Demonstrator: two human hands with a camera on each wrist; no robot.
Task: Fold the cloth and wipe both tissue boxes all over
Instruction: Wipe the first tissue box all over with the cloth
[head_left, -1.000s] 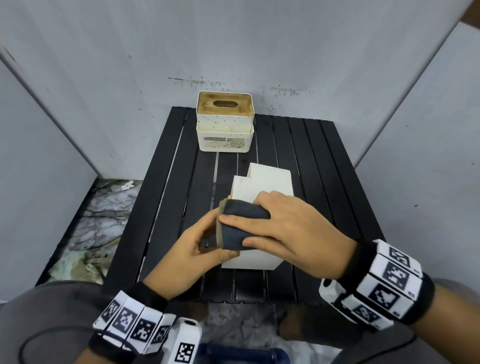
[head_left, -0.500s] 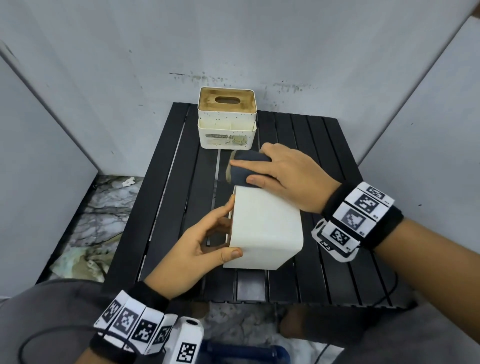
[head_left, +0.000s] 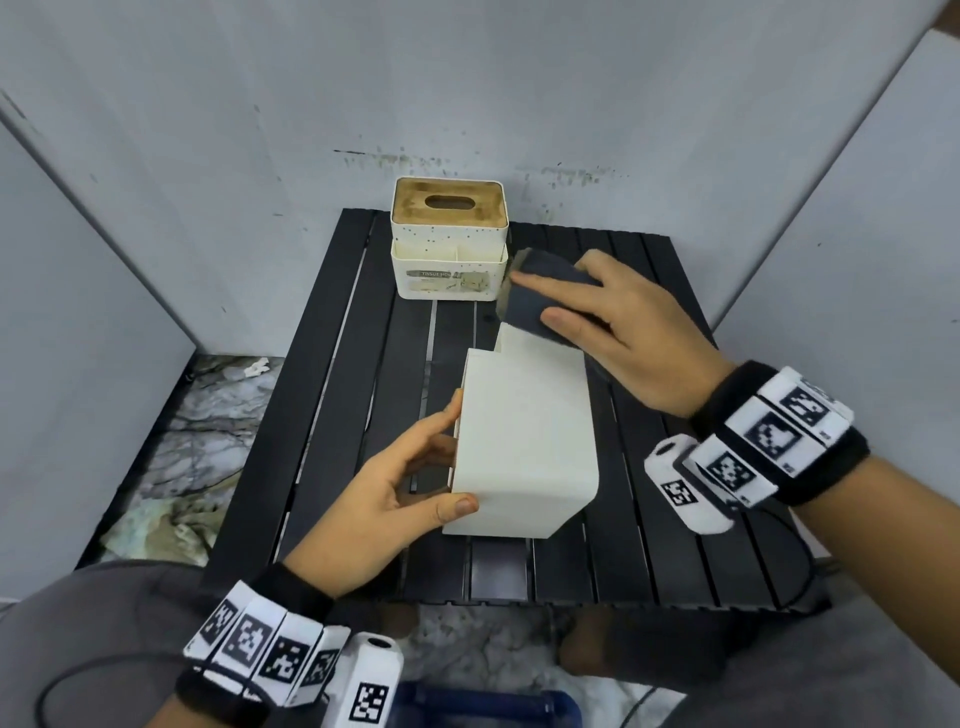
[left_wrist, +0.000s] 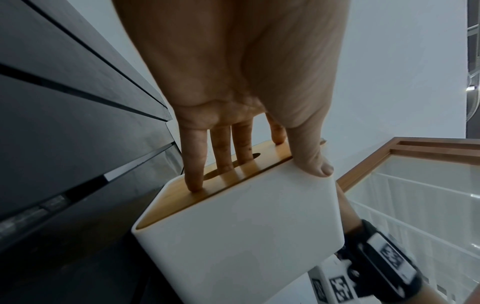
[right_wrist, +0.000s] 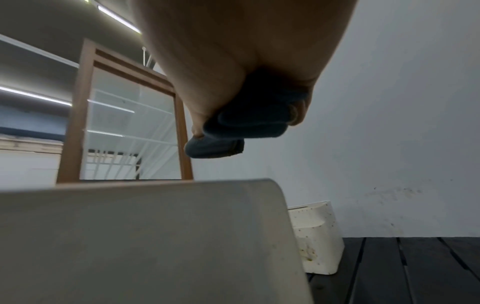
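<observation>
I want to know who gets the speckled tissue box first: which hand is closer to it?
Right. The right hand is just beside the speckled tissue box; the left hand is farther back.

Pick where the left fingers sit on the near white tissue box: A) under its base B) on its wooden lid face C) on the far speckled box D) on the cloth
B: the left hand lays its fingers on the wooden lid of the white tissue box, thumb on the top face.

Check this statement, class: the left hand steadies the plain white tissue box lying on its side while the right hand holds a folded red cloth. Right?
Wrong in one detail: the folded cloth in the right hand is dark blue-grey, as the head view shows. The left hand does steady the plain white tissue box.
</observation>
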